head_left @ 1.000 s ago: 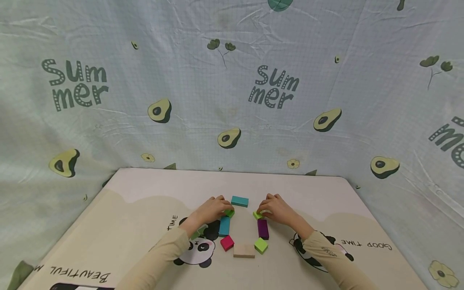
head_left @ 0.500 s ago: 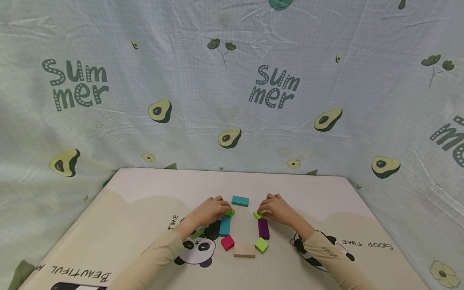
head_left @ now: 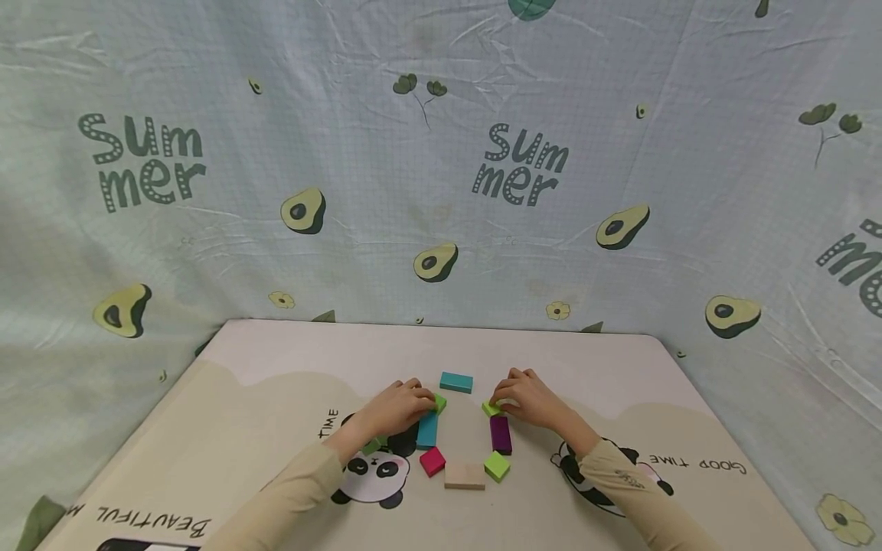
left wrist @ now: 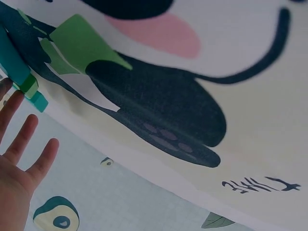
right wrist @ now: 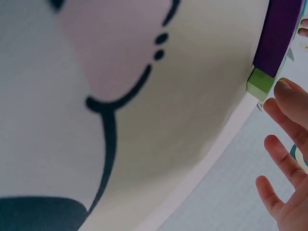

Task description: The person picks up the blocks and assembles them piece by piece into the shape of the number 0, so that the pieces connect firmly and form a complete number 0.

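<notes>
My left hand (head_left: 394, 409) is at the far end of a teal block (head_left: 427, 431), its fingertips against a green block (head_left: 440, 401) there. In the left wrist view its outer fingers (left wrist: 45, 156) reach out fairly straight beside that green block (left wrist: 30, 86). With thumb and fingertips my right hand (head_left: 529, 398) holds a lime green block (head_left: 490, 409) at the far end of a purple block (head_left: 501, 435). In the right wrist view the thumb tip meets the green block's corner (right wrist: 260, 83), while the other fingers spread apart. The hands partly cover both green blocks.
Another teal block (head_left: 456, 382) lies between and beyond the hands. Nearer are a red block (head_left: 432, 461), a plain wooden block (head_left: 465, 476) and a lime block (head_left: 497, 466), completing a rough ring. The panda-printed tabletop (head_left: 592, 367) ends at a hanging patterned cloth (head_left: 358, 153).
My left hand has drawn back slightly toward me, exposing more of the green block beside it. The right hand and the other blocks stay where they were.
</notes>
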A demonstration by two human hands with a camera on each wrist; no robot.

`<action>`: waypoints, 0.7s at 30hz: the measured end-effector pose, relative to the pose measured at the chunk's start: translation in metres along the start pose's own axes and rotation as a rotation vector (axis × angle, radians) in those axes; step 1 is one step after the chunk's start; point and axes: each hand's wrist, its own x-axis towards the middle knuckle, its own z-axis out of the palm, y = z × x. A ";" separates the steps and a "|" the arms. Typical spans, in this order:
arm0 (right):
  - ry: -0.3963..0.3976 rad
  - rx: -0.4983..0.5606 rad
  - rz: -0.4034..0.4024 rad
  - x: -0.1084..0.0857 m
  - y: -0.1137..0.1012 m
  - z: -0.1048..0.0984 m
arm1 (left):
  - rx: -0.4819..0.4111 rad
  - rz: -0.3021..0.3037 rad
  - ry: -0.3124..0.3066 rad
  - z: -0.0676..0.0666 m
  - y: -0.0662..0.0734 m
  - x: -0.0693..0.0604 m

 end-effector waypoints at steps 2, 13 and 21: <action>0.016 0.006 0.002 0.000 0.000 0.000 | 0.015 0.005 -0.001 0.001 0.000 -0.001; 0.106 -0.050 -0.037 0.015 0.001 -0.002 | 0.122 0.038 -0.009 0.001 0.007 0.000; 0.087 -0.080 -0.032 0.030 -0.002 -0.002 | 0.041 0.036 0.011 0.004 0.005 -0.004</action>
